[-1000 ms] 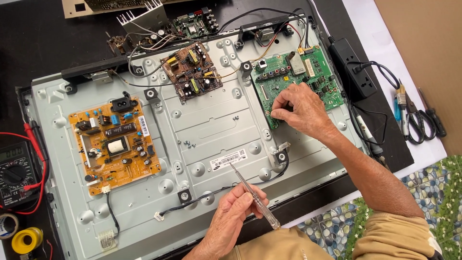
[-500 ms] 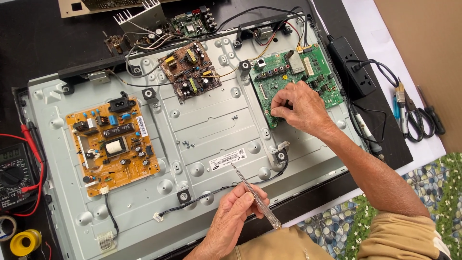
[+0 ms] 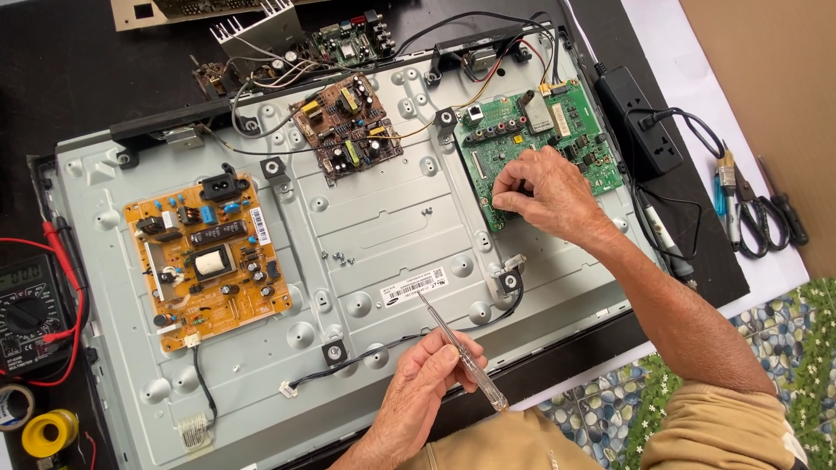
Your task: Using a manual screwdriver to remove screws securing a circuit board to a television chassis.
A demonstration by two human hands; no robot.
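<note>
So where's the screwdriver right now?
In the head view, the screwdriver is low and centre, held in the left hand over the metal back panel, its tip just below the white barcode sticker.

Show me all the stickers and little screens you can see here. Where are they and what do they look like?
White barcode sticker: a slanted rectangle on the grey metal panel, by the screwdriver tip in the left hand.
Narrow white label: right edge of the orange circuit board.
Small white label: upright strip on the green circuit board, above the right hand.
Multimeter screen: small grey rectangle, far left.
</note>
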